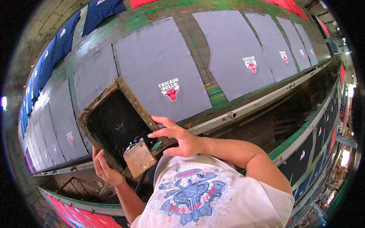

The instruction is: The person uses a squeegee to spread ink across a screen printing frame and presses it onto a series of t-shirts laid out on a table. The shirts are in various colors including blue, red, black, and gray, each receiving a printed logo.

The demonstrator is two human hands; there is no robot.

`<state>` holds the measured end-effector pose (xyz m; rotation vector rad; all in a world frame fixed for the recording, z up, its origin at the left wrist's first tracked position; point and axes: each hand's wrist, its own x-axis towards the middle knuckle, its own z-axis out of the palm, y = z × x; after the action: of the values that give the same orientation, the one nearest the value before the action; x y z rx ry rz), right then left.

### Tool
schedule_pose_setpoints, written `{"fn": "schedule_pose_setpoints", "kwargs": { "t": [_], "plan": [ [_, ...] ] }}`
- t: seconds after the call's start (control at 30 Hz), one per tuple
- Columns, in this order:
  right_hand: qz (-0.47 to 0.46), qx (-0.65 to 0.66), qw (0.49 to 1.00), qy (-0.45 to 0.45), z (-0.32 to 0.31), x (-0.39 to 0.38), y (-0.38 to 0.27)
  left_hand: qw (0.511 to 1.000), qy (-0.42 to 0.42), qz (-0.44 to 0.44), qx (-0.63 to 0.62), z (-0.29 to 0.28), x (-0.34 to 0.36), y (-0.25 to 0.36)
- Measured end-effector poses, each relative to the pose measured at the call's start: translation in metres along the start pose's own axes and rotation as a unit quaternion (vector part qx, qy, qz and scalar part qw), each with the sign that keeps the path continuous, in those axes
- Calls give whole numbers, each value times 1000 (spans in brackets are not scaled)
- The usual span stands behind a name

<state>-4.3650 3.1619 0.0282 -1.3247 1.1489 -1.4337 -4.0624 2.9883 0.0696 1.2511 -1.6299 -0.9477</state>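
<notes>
A screen printing frame [135,102] with worn wooden sides is tilted in front of me, its dark mesh smeared with black ink. My left hand [107,170] grips its lower left side, fingers wrapped on the wood. Inside its near end rests a wooden squeegee [140,159], with whitish ink specks along its upper edge. My right hand [179,138] is at the frame's right side, fingers spread. One fingertip reaches over the inner edge near the squeegee, and another meets the outer wood. Beyond the frame lies a grey fabric panel [152,57] printed with a red-and-white bull's head and lettering.
More grey panels [235,49] with similar prints lie along the long green table [216,93]. Navy pieces [64,36] lie at the far left. A metal rail [258,102] with short pipe stubs edges the table. Behind me, another table carries red pieces [85,216] and dark pieces [298,161].
</notes>
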Motion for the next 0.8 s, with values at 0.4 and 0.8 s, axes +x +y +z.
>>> {"fn": "schedule_pose_setpoints", "kwargs": {
  "t": [0.4,0.8],
  "plan": [
    [20,-60,998,-30,27,21,-17,999,3,27,-47,-19,-1,-51],
    [18,-94,995,10,0,-7,-36,997,-44,4,-57,19,-7,-30]
  ]
}}
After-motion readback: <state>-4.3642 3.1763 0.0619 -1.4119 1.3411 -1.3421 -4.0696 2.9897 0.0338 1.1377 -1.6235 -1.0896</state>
